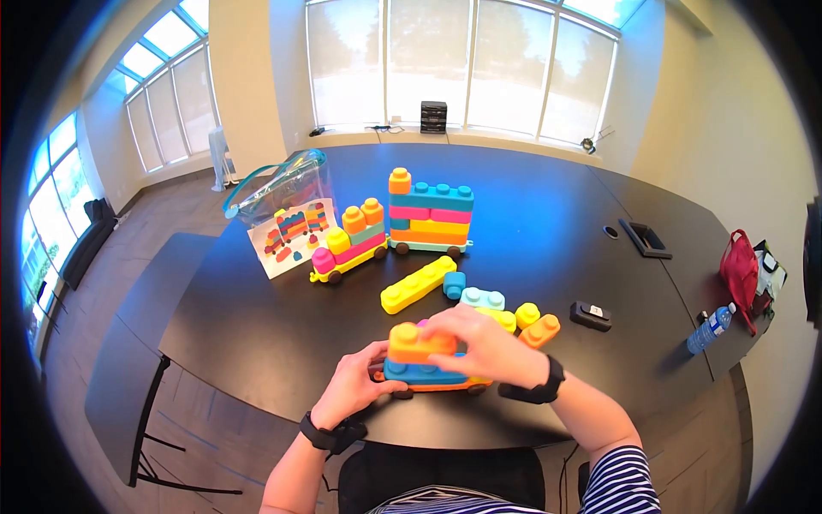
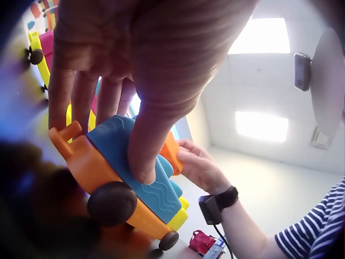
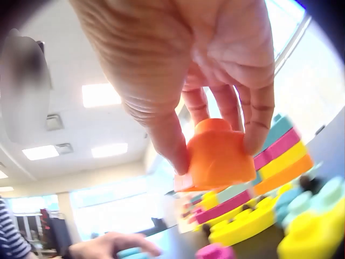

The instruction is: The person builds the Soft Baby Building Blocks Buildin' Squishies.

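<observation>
On the left, at the far side of the dark table (image 1: 248, 334), stood a clear bag (image 1: 301, 178) behind a printed sheet (image 1: 298, 242), with a low wagon (image 1: 354, 251) just right of them. Near the table's edge, the person's left hand (image 1: 358, 384) gripped a blue block (image 2: 161, 197), thumb on one side and fingers behind; that block sat on an orange wheeled base (image 2: 97, 168). Right above it, the right hand (image 1: 490, 344) pinched an orange block (image 1: 409, 344) between thumb and fingers; I couldn't tell whether it touched the blue one. Beyond them lay a long yellow block (image 1: 418, 286), and farther still a tall wagon (image 1: 432, 224). To the right came a pale teal block (image 1: 482, 299), a black case (image 1: 591, 317), then a water bottle (image 1: 711, 331) near a red bag (image 1: 738, 272).
</observation>
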A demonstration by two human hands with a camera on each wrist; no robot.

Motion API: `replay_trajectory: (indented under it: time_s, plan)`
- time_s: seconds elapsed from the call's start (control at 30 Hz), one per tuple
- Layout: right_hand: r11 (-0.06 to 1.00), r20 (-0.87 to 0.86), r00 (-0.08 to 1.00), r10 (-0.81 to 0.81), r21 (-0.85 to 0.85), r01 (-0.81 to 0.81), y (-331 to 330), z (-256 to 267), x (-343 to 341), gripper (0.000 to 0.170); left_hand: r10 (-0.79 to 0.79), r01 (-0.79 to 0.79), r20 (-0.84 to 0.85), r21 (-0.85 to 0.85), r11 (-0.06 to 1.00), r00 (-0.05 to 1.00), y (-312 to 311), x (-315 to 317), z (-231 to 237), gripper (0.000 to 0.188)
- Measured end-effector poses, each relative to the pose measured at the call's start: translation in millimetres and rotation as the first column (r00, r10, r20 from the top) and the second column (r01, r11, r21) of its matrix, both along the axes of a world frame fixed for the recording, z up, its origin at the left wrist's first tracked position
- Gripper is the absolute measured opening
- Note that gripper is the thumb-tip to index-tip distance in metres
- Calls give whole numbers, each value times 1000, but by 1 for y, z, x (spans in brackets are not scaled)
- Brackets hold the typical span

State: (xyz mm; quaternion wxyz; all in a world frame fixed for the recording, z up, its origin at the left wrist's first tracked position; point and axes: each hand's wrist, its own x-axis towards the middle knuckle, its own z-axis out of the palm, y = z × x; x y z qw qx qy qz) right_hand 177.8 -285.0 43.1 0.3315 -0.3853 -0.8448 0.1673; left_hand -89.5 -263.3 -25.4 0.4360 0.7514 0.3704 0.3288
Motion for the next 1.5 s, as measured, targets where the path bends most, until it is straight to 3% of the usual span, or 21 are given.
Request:
replay_trajectory:
  time_s: [0.53, 0.73, 0.83, 0.93, 1.0, 1.03, 1.1, 1.3, 1.5]
  plan:
    - [995, 157, 984, 85, 35, -91, -6, -16, -13, 33, -11, 11, 8, 20, 1000, 1000, -2, 1, 3, 63]
    - [997, 203, 977, 69, -59, -59, -11, -13, -9, 46, -13, 14, -25, 35, 999, 1000, -2, -3, 2, 65]
    - [998, 105, 994, 18, -56, -12, -17, 4, 6, 57, 3, 0, -93, 35, 999, 996, -4, -7, 15, 69]
    - [963, 25, 967, -254, 103, 250, -20, 29, 44, 56, 5, -2, -27, 86, 996, 1000, 0, -10, 15, 74]
    - [899, 148, 893, -424, 187, 396, -17, 28, 81, 35, -6, 3, 50, 70, 998, 999, 1, -12, 20, 74]
    - [867, 256, 830, -496, 90, 491, -22, 31, 93, 36, -11, 7, 55, 63, 998, 998, 0, -13, 23, 74]
    - [833, 417, 745, -521, 59, 550, -24, 11, 121, 41, -20, 17, 68, 47, 999, 997, -1, -13, 24, 73]
    - [861, 478, 734, -482, 102, 498, -25, -38, 156, 48, -17, 13, 81, 47, 999, 997, -2, -10, 23, 58]
    - [865, 507, 735, -449, 43, 499, -27, -34, 156, 53, -7, 6, 96, 10, 1000, 995, -2, -9, 21, 58]
